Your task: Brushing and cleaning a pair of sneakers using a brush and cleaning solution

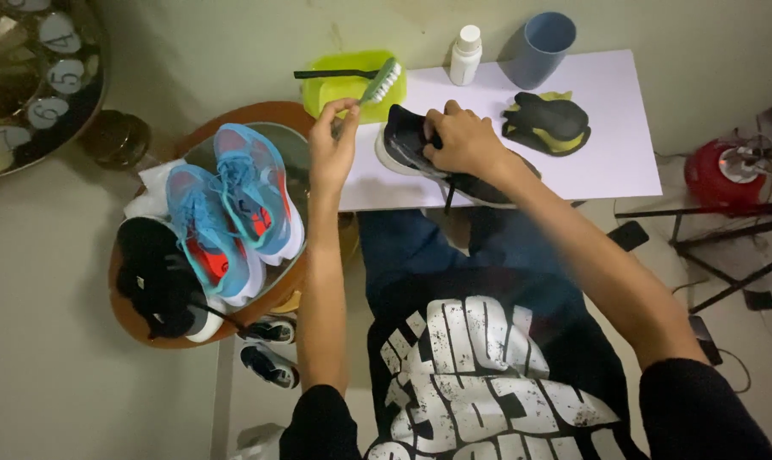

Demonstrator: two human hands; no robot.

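Head view, upper centre: left hand (332, 140) pinches a green brush (376, 88); right hand (464, 140) clasps a dark shoe (420, 153) with white sole on the table (607, 162).

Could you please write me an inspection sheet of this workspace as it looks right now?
Surface: small white table against the wall.
Job's things: dark shoe on the table; brush with white bristles, raised beside a yellow-green tray.
Clutter: white bottle, blue cup, dark insoles on the table; blue shoes and a black shoe on a round stool.
Grippers: left hand grips the brush; right hand holds the dark shoe.
Cables: thin cables on the floor, right.
Surroundings: red fan, clock, more shoes below.
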